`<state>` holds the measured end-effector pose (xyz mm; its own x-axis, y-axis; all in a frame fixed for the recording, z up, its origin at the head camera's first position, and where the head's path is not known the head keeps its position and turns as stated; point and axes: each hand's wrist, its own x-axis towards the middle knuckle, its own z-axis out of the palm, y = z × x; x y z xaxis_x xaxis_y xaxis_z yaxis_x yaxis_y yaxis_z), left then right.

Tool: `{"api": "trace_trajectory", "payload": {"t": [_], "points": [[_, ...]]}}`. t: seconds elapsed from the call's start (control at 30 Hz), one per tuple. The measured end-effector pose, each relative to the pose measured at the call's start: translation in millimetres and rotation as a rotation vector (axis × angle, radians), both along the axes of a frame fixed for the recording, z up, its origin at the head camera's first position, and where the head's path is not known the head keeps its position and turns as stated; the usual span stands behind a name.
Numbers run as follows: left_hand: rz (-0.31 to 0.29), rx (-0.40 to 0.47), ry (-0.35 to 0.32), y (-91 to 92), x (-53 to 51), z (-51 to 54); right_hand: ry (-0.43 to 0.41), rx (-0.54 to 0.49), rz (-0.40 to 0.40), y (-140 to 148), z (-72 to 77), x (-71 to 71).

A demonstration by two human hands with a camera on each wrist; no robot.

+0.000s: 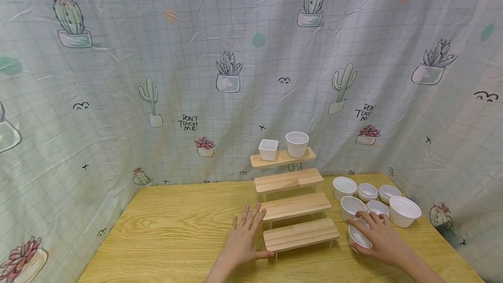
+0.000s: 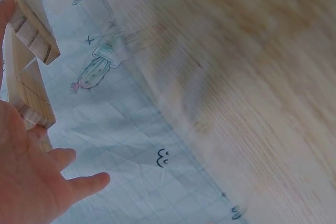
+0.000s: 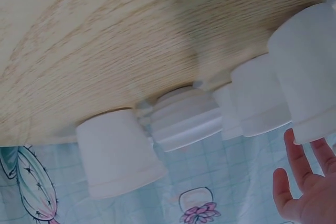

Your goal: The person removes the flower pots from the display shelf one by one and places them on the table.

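Note:
My left hand (image 1: 243,240) is at the left end of a four-step wooden display stand (image 1: 301,234), its fingers extended and the thumb near the lowest step. In the left wrist view, the same hand (image 2: 31,169) is beside the ends of the wooden steps (image 2: 32,95). My right hand (image 1: 381,237) grips the front white pot (image 1: 359,235) near its rim, thumb on the near side. The right wrist view catches only the fingers of that hand (image 3: 310,192), below a large white pot (image 3: 307,72). On the top step stand a square white pot (image 1: 268,149) and a round white pot (image 1: 297,144).
Several more white pots cluster right of the stand, among them a wide one (image 1: 404,211), a round one (image 1: 351,207) and a low ridged one (image 1: 367,191). The yellow wood-grain table (image 1: 173,230) meets a cactus-print curtain (image 1: 173,77) at the back and sides.

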<state>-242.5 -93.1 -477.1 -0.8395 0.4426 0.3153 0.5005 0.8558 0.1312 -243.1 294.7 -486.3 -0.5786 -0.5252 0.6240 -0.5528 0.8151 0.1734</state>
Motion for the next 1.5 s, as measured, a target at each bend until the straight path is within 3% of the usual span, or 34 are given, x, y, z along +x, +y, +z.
{"api": "trace_trajectory", "payload": {"t": [0.63, 1.0, 1.5], "points": [[-0.009, 0.015, -0.013, 0.2, 1.3, 1.7, -0.033, -0.019, 0.001, 1.8, -2.3, 2.1], [-0.007, 0.010, -0.015, 0.0, 1.3, 2.5, 0.005, -0.054, 0.050, 3.5, -2.6, 1.1], [-0.006, 0.013, -0.012, -0.7, 0.7, 1.5, -0.015, -0.034, 0.008, 1.8, 0.0, 2.8]]}}
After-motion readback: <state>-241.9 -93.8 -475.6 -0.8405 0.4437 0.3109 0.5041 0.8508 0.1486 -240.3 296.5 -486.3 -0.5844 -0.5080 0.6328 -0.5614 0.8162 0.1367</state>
